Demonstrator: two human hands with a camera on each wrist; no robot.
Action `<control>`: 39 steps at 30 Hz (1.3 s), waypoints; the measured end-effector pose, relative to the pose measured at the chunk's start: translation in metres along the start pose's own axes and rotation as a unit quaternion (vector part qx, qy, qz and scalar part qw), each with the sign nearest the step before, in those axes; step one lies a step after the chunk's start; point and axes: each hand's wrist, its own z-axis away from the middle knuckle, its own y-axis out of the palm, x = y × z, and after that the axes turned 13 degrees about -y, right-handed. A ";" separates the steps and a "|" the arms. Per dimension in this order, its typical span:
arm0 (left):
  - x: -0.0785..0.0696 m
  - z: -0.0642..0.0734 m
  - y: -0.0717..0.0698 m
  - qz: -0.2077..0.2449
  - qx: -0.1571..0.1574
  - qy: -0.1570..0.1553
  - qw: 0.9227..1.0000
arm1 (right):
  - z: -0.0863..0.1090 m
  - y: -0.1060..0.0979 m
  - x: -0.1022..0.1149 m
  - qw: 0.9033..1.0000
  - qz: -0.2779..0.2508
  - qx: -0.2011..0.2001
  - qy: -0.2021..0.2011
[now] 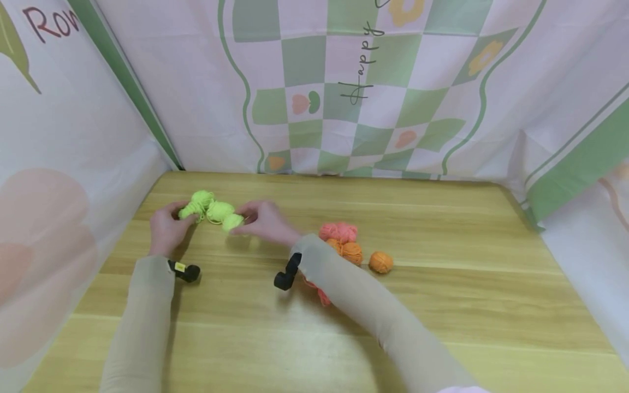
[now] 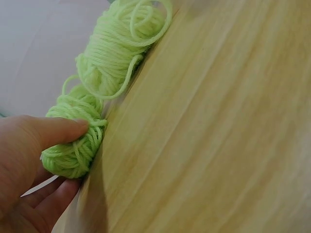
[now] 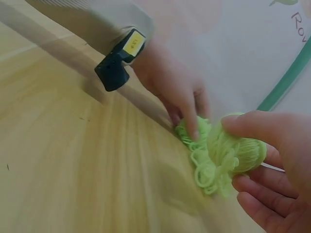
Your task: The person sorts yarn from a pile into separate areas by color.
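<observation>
Nearest us, a reddish yarn bundle (image 1: 324, 297) lies partly under the right sleeve (image 1: 363, 295); past it, a lone orange ball (image 1: 380, 262), then a pink bundle (image 1: 339, 232). Farther out on the table (image 1: 442, 327), our left hand (image 1: 169, 229) pinches one green ball (image 2: 73, 150), thumb over the top. Our right hand (image 1: 265, 221) pinches a second green ball (image 3: 238, 150) between thumb and fingers; whether it touches the table, we cannot tell. More green yarn (image 1: 220, 212) lies between the hands, with loose loops. Behind hangs a checked cloth (image 1: 344, 131).

Handling note, our judgement: pinch lightly so the windings keep their shape, set each ball down gently beside its neighbour, and keep fingertips clear of loops, which could snag and drag the row apart.
</observation>
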 end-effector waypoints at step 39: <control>0.002 -0.002 0.002 0.002 -0.004 0.000 1.000 | -0.012 0.067 0.001 0.995 -0.023 -0.079 0.050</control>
